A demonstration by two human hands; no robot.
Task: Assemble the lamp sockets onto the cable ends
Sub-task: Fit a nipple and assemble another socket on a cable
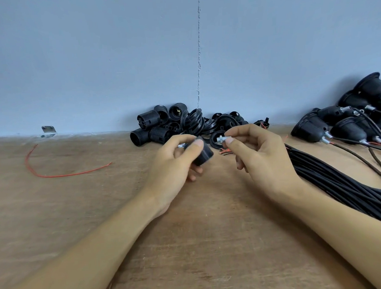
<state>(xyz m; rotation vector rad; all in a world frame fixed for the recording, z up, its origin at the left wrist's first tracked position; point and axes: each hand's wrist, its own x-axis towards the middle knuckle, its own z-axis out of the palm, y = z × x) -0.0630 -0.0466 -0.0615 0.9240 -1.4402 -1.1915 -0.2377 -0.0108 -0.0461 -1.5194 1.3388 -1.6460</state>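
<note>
Two bare forearms reach in over the wooden worktop (211, 231). The left hand (175, 167) is curled round a black socket cap (204, 157), with the thumb across its top and the fingers beneath. A glint of metal shows behind the thumb, though it is too small to say what it is. The right hand (260, 156) pinches a small pale threaded fitting (223, 140) between thumb and forefinger, its other fingers loosely bent. The fitting is held just beside the cap, not touching it.

Under the right forearm and running off to the right lies a bundle of black cables (341, 185). A loose red wire (54, 173) curves on the worktop well to the left.

Further back, against the wall, is a heap of black socket bodies and rings (168, 125). At the far right lie sockets already fitted to cables (347, 125). A small metal bracket (48, 130) sits at the foot of the blue-grey wall (92, 61).
</note>
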